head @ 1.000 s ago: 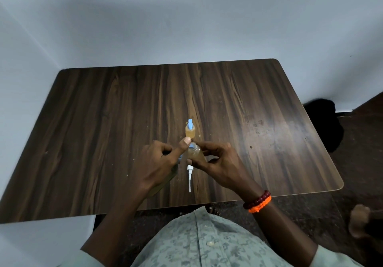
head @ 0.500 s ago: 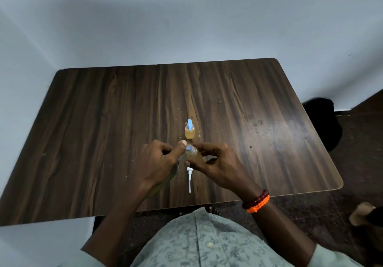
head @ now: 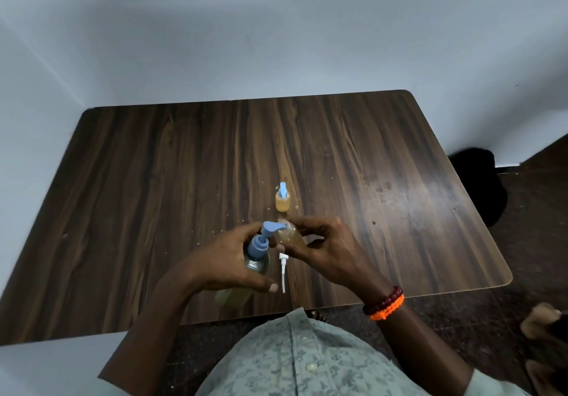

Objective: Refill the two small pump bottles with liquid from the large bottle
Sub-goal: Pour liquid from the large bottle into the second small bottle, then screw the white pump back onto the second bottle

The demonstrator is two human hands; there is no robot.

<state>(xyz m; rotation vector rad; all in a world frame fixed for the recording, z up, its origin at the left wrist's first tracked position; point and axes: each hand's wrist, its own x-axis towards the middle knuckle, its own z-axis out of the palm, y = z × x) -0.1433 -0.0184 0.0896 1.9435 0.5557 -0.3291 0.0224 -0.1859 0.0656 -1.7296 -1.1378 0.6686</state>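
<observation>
**Large bottle's spout at the mouth of a small bottle, near-centre of table**

Left hand (head: 229, 265) curled round the large bottle (head: 256, 259), which is tilted, its blue pump head (head: 270, 228) pointing right with the spout tip at the open neck of a small bottle (head: 289, 236). Yellowish liquid shows in the large bottle's lower part under the hand. Right hand (head: 325, 252) pinches the small bottle between fingers and thumb; the bottle leans and holds amber liquid. A loose white pump (head: 282, 268) with its tube lies on the wooden table (head: 399, 211) just below the two hands, between them. Second small bottle (head: 282, 200), blue cap on, amber contents, stands upright just beyond the hands, apart from them. Red and orange bracelets (head: 385, 303) on the right wrist.
</observation>
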